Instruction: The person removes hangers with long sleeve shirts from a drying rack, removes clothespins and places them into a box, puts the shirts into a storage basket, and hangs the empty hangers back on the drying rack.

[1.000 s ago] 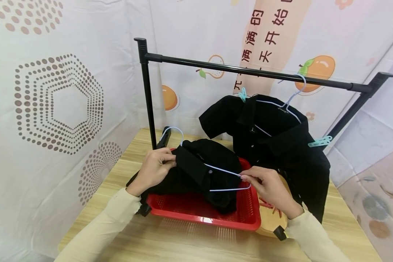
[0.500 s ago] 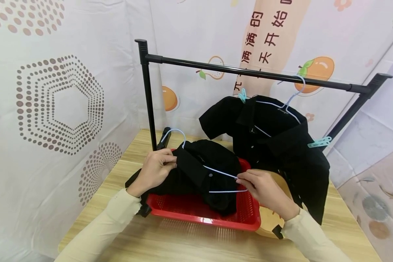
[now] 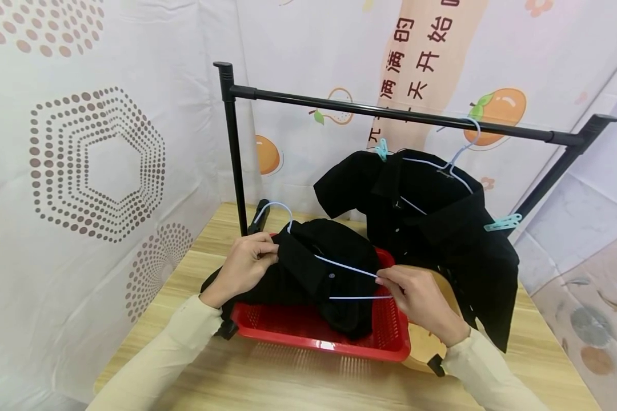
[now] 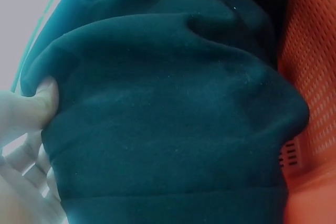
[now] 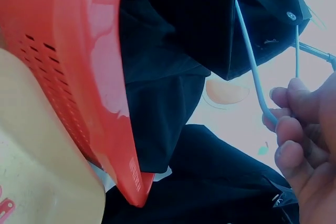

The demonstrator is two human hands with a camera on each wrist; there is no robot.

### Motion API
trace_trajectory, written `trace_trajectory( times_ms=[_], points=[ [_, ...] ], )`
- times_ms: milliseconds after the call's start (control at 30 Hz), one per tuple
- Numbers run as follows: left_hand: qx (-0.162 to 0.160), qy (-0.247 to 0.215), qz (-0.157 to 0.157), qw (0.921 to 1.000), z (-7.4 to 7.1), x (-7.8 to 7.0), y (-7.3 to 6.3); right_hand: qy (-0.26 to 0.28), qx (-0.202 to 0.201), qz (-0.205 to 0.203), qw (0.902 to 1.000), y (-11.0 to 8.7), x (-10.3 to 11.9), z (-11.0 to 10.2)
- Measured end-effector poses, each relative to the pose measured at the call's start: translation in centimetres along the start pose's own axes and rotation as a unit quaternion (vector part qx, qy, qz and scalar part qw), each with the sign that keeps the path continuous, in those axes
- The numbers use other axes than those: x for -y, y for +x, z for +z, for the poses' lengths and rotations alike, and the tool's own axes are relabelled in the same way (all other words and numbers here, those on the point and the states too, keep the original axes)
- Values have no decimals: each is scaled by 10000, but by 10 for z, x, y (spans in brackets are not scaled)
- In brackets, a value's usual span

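Observation:
A black button shirt [image 3: 339, 242] lies bunched over a red basket [image 3: 313, 344], with a pale blue wire hanger [image 3: 347, 266] partly inside its collar. The hanger's hook pokes up at the left of the collar, and its right end sticks out of the neck opening. My left hand [image 3: 244, 262] pinches the shirt near the hook; in the left wrist view the thumb [image 4: 48, 98] presses on the cloth. At the other side, my right hand [image 3: 416, 291] holds the bare right end of the hanger between thumb and fingers, as the right wrist view shows up close.
Behind the basket stands a black rack [image 3: 349, 107]. From its bar hangs another black shirt [image 3: 442, 240] on a blue hanger, with a turquoise clothespin [image 3: 503, 222] at each shoulder. A yellow tray [image 5: 47, 145] with red clothespins [image 5: 5, 208] sits right of the basket.
My right hand has moved a little left with the hanger's end, then slightly back right. The hook has shifted slightly right; my left hand keeps its pinch on the shirt.

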State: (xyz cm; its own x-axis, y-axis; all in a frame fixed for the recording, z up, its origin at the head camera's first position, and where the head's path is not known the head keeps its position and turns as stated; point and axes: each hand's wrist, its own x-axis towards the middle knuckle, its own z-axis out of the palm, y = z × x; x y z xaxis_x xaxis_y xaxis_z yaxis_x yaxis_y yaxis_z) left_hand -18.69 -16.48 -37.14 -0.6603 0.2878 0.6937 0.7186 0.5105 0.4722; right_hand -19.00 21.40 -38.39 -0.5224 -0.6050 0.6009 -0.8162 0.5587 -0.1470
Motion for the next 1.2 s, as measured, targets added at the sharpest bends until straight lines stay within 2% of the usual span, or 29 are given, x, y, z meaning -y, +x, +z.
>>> trace_trajectory(
  times_ms=[400,933,1200],
  points=[
    [76,-87,-167,9998,0,1,-2,-396,-35,88,9992,-10,-10,-8],
    [251,-172,-489,9983,-1,-2,-6,-638,-419,-6,9971,-18,-21,-26],
    [279,-168,-500,9982,0,1,-9,-810,-667,28,9945,-26,-28,-38]
  ],
)
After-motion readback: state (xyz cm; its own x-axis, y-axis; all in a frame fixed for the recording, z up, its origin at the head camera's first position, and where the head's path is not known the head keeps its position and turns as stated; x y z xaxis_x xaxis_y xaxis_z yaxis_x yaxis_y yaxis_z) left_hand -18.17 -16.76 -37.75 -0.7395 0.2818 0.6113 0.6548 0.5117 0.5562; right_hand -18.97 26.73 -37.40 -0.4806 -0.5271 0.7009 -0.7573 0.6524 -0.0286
